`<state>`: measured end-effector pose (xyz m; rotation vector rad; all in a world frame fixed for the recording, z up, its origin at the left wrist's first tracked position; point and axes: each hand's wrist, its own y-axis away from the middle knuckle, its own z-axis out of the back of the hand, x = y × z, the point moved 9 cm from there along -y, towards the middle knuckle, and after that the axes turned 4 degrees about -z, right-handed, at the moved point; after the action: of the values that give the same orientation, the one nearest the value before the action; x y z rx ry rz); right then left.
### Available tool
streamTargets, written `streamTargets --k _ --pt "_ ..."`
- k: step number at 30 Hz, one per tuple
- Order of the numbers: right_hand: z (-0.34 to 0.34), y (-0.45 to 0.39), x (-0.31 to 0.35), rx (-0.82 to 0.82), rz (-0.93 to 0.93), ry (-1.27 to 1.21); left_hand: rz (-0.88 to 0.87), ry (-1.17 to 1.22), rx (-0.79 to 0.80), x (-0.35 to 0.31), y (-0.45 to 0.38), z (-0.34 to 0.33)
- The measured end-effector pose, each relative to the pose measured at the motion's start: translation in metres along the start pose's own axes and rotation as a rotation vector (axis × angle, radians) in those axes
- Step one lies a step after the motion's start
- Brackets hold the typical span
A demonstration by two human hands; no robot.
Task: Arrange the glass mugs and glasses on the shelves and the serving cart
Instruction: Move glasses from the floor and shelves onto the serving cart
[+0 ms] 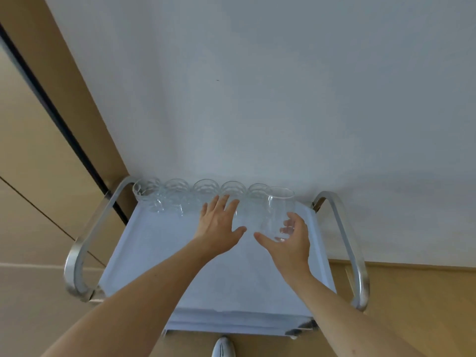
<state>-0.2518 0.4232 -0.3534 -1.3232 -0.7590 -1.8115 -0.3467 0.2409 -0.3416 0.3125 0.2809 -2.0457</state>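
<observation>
A pale blue serving cart [159,253] stands against a white wall. Along its far edge runs a row of several clear glass mugs [177,194]. My right hand [291,240] curls around a plain clear glass [277,212], tilted, at the right end of that row, fingers behind it and thumb in front. My left hand [221,222] is flat with fingers spread, its fingertips touching the mugs near the middle of the row.
Curved metal handles rise on the cart's left [77,253] and right [353,253] sides. A beige panel with a dark vertical strip [51,109] stands to the left. Wooden floor [412,305] lies to the right, and a white shoe [223,347] shows below.
</observation>
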Motion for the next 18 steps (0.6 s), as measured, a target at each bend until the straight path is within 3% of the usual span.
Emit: streamTargets --k 9,18 --pt "0.016 0.099 0.028 0.067 0.089 -0.048 0.053 -0.066 -0.054 -0.015 0.12 0.039" --pt "-0.006 0.173 0.017 0.142 0.038 -0.013 0.169 -0.052 -0.006 0.011 0.214 0.04"
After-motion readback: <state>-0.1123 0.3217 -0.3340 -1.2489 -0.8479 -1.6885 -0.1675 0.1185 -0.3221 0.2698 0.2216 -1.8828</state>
